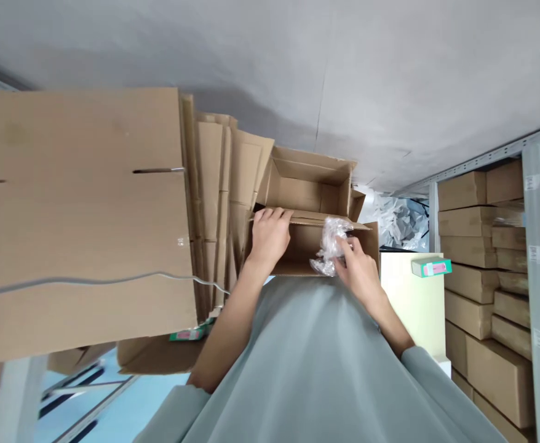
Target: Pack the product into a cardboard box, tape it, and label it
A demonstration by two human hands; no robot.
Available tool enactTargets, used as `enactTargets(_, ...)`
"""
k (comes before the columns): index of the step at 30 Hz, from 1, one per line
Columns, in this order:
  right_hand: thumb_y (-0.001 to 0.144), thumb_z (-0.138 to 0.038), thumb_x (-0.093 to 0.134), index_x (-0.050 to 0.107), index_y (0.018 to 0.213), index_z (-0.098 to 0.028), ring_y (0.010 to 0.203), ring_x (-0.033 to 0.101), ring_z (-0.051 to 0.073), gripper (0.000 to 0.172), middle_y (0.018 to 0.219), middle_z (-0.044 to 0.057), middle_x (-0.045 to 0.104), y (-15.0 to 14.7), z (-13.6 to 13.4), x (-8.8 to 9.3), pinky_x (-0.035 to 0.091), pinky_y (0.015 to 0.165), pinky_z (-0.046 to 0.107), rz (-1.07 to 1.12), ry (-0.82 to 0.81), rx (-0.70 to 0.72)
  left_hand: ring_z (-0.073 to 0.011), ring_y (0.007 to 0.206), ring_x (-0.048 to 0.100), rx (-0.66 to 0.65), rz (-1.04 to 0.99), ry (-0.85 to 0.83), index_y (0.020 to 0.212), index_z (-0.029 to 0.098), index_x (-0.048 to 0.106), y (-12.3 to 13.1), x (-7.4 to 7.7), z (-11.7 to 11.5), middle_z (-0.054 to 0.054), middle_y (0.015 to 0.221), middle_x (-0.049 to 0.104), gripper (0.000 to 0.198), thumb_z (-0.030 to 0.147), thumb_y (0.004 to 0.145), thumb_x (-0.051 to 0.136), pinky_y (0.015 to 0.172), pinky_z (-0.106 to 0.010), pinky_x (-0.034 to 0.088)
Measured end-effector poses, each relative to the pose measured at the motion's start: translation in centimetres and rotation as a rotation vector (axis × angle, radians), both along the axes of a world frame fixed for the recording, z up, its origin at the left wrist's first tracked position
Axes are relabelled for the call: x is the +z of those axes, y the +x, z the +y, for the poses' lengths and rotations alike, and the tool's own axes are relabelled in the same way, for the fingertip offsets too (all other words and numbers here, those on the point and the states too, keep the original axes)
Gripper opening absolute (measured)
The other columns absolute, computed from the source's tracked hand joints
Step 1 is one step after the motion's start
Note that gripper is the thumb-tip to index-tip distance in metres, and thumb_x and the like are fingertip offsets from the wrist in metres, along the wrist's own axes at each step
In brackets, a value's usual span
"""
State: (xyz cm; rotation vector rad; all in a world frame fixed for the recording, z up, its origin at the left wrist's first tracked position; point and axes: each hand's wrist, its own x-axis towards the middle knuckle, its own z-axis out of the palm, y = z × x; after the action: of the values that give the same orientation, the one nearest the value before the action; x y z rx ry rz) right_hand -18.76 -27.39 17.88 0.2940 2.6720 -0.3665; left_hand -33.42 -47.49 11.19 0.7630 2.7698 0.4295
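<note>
An open cardboard box [300, 249] stands right in front of my body, its inside facing up. My left hand [270, 232] lies over the box's far left edge, fingers closed on the raised flap there. Over the right part of the opening, my right hand [355, 264] grips a crumpled bundle of clear plastic wrap [329, 243] between thumb and fingers. Whether anything sits inside the wrap cannot be made out. Behind it is a second open cardboard box [307, 184], seen partly past the near box's flap.
Flattened cardboard sheets [90, 227] stand stacked on the left, with a grey cable [113, 280] across them. At right, a small green-and-white box [431, 267] rests on a pale surface [411, 307]. Shelves of cardboard boxes [464, 240] line the right side; crumpled white plastic [397, 218] lies behind.
</note>
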Motion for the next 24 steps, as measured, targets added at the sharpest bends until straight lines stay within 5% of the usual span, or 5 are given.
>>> enactTargets(2,0.116,-0.037,0.052,0.049,0.171,-0.029,0.094,0.081,0.029,0.055,0.137,0.016,0.072,-1.4,-0.7,0.0,0.061,0.080,0.038,-0.154,0.067,-0.047,-0.0397,0.117,0.069,-0.001,0.001,0.012,0.137,0.011,0.079,-0.1,-0.3,0.0,-0.022,0.120,0.079,0.053,0.006,0.096,0.046,0.110,-0.054,0.046)
enactTargets(7,0.118,-0.041,0.052,0.078,0.137,-0.026,0.116,0.081,0.032,0.036,0.129,0.015,0.083,-2.5,-0.3,0.8,0.057,0.092,0.038,-0.401,0.025,0.015,-0.0409,0.118,0.068,0.015,0.016,0.051,0.139,0.013,0.079,-0.1,-1.0,-0.1,-0.022,0.119,0.079,0.052,0.010,0.099,0.046,0.112,-0.056,0.045)
enactTargets(13,0.119,-0.054,0.049,0.081,0.127,-0.026,0.108,0.082,0.031,0.043,0.110,0.011,0.086,-4.7,2.4,2.3,0.054,0.088,0.035,0.010,-0.020,-0.111,-0.0396,0.121,0.069,0.004,0.043,0.072,0.141,0.012,0.077,0.5,-1.8,-0.4,-0.021,0.125,0.079,0.049,0.014,0.102,0.046,0.117,-0.056,0.046)
enactTargets(19,0.103,-0.046,0.076,0.079,0.120,-0.011,0.127,0.075,0.040,0.039,0.128,0.026,0.081,-14.5,7.2,-3.6,0.057,0.102,0.041,-0.075,-0.019,-0.328,-0.0383,0.148,0.059,0.016,0.126,0.203,0.147,0.018,0.072,2.2,-2.2,-1.6,-0.018,0.157,0.067,0.048,0.018,0.102,0.054,0.133,-0.060,0.034)
enactTargets(24,0.098,-0.020,0.071,0.079,0.099,-0.011,0.113,0.080,0.037,0.011,0.107,0.023,0.083,-14.1,11.8,-7.3,0.061,0.096,0.039,0.024,-0.207,-0.456,-0.0349,0.138,0.065,0.081,0.155,0.286,0.149,0.021,0.071,3.8,-2.5,-2.6,-0.017,0.144,0.073,0.050,0.016,0.102,0.055,0.129,-0.058,0.039)
